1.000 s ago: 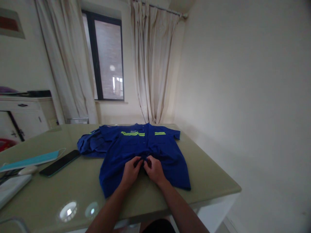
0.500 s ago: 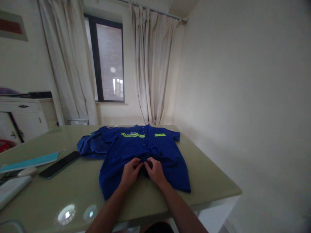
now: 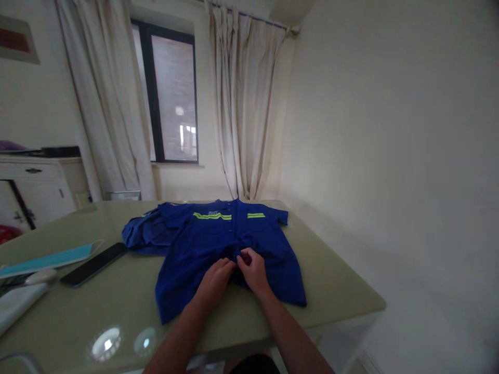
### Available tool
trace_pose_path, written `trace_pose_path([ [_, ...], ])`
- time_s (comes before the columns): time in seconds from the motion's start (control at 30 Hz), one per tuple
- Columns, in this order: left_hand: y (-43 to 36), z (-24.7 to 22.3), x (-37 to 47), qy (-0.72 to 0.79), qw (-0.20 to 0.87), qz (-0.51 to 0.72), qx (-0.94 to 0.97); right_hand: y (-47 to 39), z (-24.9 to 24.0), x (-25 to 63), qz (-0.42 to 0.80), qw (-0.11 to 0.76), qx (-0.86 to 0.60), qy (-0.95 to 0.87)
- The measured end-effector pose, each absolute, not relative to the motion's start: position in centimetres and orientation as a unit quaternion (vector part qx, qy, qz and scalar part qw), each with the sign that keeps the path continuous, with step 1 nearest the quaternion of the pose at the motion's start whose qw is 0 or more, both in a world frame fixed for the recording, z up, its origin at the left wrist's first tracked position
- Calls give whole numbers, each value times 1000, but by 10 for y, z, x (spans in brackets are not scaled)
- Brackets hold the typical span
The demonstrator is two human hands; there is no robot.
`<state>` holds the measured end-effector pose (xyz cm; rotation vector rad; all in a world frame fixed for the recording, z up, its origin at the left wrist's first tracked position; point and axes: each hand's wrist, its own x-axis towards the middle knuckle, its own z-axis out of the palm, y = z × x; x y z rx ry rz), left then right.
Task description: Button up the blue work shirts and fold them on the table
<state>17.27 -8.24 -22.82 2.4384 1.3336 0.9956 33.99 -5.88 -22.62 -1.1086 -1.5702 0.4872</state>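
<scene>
A blue short-sleeved work shirt (image 3: 187,259) with yellow-green reflective stripes lies front up, its collar toward the far side. My left hand (image 3: 216,278) is closed on the front opening near the hem, fingers bent over the cloth. Just right of it, my right hand (image 3: 253,267) pinches the other edge of the opening between thumb and fingers. The cloth is bunched and raised where both hands meet. Whether a button is between the fingertips is too small to tell.
Another crumpled blue garment (image 3: 144,236) lies beside the shirt's left sleeve. On the table (image 3: 335,280) at left are a black phone (image 3: 93,265), a light blue face mask (image 3: 50,259) and a white flat object (image 3: 19,306). A wall (image 3: 390,156) stands to the right.
My left hand has turned over more, its back now facing up, with the fingers lower. My right hand has shifted slightly right and up, still gripping the shirt's edge.
</scene>
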Motion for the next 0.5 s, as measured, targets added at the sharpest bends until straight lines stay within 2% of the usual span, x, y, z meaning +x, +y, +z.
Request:
trace_pose_path([
  [0.27, -86, -224, 167, 442, -37, 300, 844, -52, -231, 344, 348, 455, -466, -674],
  [0.5, -85, -226, 167, 402, -41, 310, 861, -34, -219, 359, 465, 326, -465, -679],
])
